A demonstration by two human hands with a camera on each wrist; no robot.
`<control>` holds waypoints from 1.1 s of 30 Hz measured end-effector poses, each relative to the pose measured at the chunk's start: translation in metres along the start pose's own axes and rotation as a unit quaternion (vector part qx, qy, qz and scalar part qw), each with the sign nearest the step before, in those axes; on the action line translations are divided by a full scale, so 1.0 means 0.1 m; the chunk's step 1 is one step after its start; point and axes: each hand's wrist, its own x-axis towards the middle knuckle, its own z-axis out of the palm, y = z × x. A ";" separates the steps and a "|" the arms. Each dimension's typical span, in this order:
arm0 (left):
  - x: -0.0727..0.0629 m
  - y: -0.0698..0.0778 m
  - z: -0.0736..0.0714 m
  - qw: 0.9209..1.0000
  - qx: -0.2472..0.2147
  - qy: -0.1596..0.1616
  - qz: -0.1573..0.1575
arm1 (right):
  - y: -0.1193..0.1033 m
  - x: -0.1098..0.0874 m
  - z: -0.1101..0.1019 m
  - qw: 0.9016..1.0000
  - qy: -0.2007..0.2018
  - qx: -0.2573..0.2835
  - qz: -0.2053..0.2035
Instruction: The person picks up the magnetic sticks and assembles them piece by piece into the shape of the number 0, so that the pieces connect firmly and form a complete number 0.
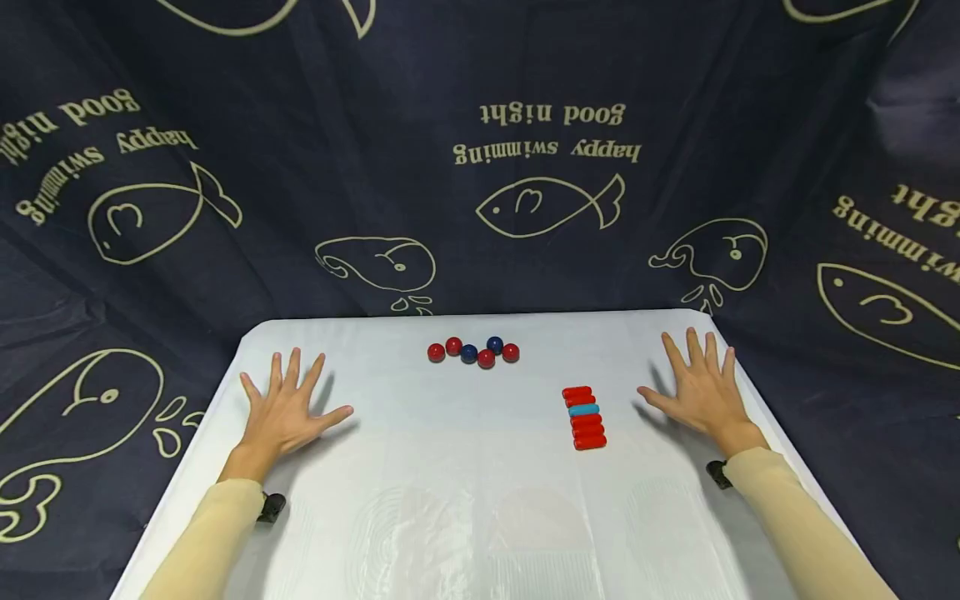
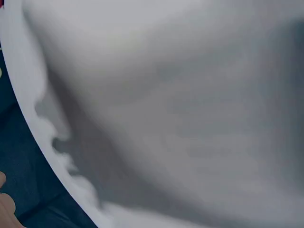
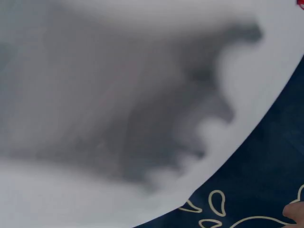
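Note:
My left hand (image 1: pixel 281 410) is spread over the left side of the white table, fingers straight and holding nothing. Over the right side, my right hand (image 1: pixel 701 393) has its fingers spread too, with nothing in it. Nearest the right hand lies a column of short red cylinders (image 1: pixel 588 442) with one blue cylinder (image 1: pixel 583 410) among them. Toward the back edge sits a zigzag row of balls, some a glossy red (image 1: pixel 511 352) and two dark blue (image 1: pixel 468 354). Both wrist views show mostly hand shadows on the white surface, with fingertips (image 2: pixel 6 204) just inside the left one.
The white table (image 1: pixel 450 500) has rounded back corners. Dark blue cloth (image 1: pixel 420 167) printed with pale fish, whales and lettering hangs behind and beside it. A small black device (image 1: pixel 272 507) sits at the left wrist and another (image 1: pixel 717 474) at the right.

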 end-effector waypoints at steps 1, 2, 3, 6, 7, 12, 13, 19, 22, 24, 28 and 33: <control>0.01 0.03 0.00 1.000 -0.005 0.001 0.000 | -0.01 0.00 -0.01 1.000 0.005 0.004 -0.001; 0.02 0.06 0.00 1.000 -0.010 0.003 0.000 | -0.03 0.01 -0.02 1.000 0.009 0.010 -0.001; 0.03 0.10 0.01 1.000 -0.015 0.005 0.001 | -0.04 0.01 -0.03 1.000 0.013 0.019 -0.001; 0.06 0.24 0.02 0.999 -0.031 0.010 0.006 | -0.09 0.05 -0.06 0.999 0.014 0.046 -0.002; 0.07 0.30 0.02 0.999 -0.037 0.013 0.010 | -0.10 0.07 -0.06 0.998 0.012 0.057 0.000; 0.10 0.56 0.05 0.997 -0.065 0.012 0.027 | -0.18 0.13 -0.06 0.993 -0.015 0.118 0.007; 0.10 0.61 0.05 0.997 -0.070 0.010 0.029 | -0.20 0.14 -0.06 0.991 -0.022 0.129 0.009; 0.14 0.94 0.06 0.992 -0.122 0.004 0.029 | -0.30 0.19 -0.02 0.976 -0.072 0.206 0.010; 0.16 1.11 0.08 0.987 -0.157 0.005 0.028 | -0.34 0.23 0.02 0.966 -0.098 0.240 0.014; 0.17 1.21 0.11 0.984 -0.173 0.005 0.031 | -0.37 0.25 0.06 0.962 -0.110 0.251 0.013; 0.19 1.41 0.19 0.980 -0.196 0.000 0.043 | -0.47 0.27 0.15 0.957 -0.132 0.258 0.008; 0.23 1.67 0.29 0.974 -0.216 -0.008 0.065 | -0.59 0.31 0.25 0.947 -0.165 0.275 -0.006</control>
